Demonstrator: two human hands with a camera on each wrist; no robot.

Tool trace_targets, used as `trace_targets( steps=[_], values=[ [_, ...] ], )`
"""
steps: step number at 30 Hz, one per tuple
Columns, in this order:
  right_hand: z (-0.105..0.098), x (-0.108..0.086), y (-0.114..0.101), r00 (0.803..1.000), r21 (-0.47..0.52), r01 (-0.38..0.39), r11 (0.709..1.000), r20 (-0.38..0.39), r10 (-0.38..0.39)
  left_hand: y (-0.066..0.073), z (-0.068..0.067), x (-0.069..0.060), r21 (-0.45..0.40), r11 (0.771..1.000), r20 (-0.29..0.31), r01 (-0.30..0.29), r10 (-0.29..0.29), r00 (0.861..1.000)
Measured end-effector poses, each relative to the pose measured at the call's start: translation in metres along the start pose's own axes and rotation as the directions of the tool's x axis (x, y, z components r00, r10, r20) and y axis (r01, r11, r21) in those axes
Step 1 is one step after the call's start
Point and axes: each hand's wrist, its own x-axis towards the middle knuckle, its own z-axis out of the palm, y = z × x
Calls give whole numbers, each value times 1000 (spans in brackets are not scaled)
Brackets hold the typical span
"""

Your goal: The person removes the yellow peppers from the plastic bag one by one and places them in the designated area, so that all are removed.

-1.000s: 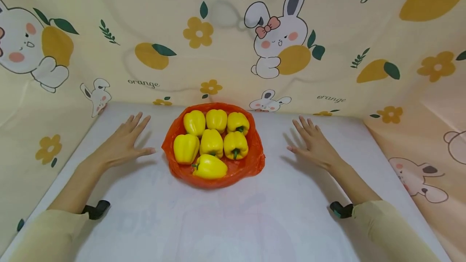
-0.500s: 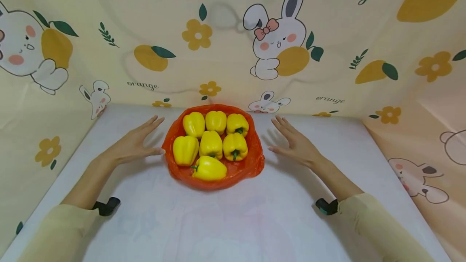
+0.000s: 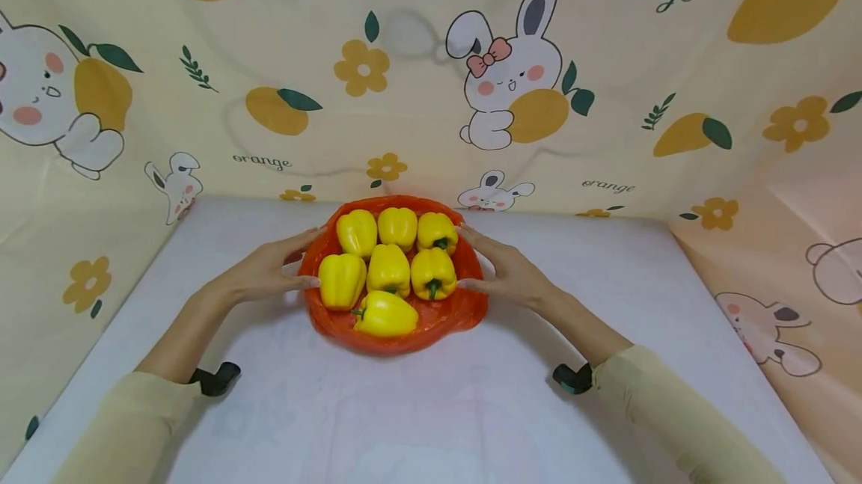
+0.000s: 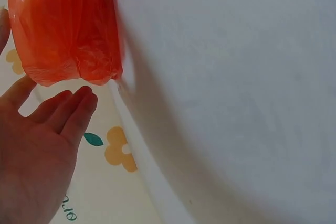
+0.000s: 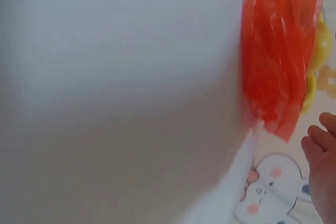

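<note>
A red-orange plastic bag (image 3: 447, 313) lies wide open on the table with several yellow bell peppers (image 3: 388, 269) inside. My left hand (image 3: 266, 273) is at the bag's left side, thumb over the rim and fingers spread toward the far edge. Opposite it, my right hand (image 3: 515, 274) reaches the right rim with thumb and fingers apart. In the left wrist view, straight fingers come close to the bag's crinkled wall (image 4: 65, 30). The right wrist view shows the bag's side (image 5: 275, 51) with fingertips near it and yellow peppers peeking out behind. Neither hand visibly grips the bag.
A white table (image 3: 390, 417) carries the bag near its back edge. Behind and at both sides hangs a cream cloth (image 3: 417, 110) printed with rabbits, flowers and fruit. Black straps with small devices (image 3: 217, 379) sit at both wrists.
Both hands have moved inward from either side, from well apart from the bag to its left and right rims. The bag and peppers have stayed in place.
</note>
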Motion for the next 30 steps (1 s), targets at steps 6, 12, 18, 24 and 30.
trace_targets(
  steps=[6, 12, 18, 24, 30],
  values=[
    [9, 8, -13, 1000, 60, 13, 998, 6, -14, 1, 1, 2, -30, 999, 26, 12, -11, 1000],
    [17, 13, -23, 999, 46, -30, 999, 32, 29, -1, 4, 2, -15, 1000, 22, 3, -3, 1000],
    [23, 19, -37, 997, -26, -69, 997, -30, 68, -1, 5, 0, -34, 999, 24, 28, -27, 999],
    [23, 21, -42, 990, -15, -137, 990, -35, 137, 0, 7, 0, -44, 998, 31, 48, -46, 998],
    [22, 17, -38, 981, 39, -179, 983, 82, 175, 1, 8, 0, -38, 998, 34, 53, -52, 998]
  ],
)
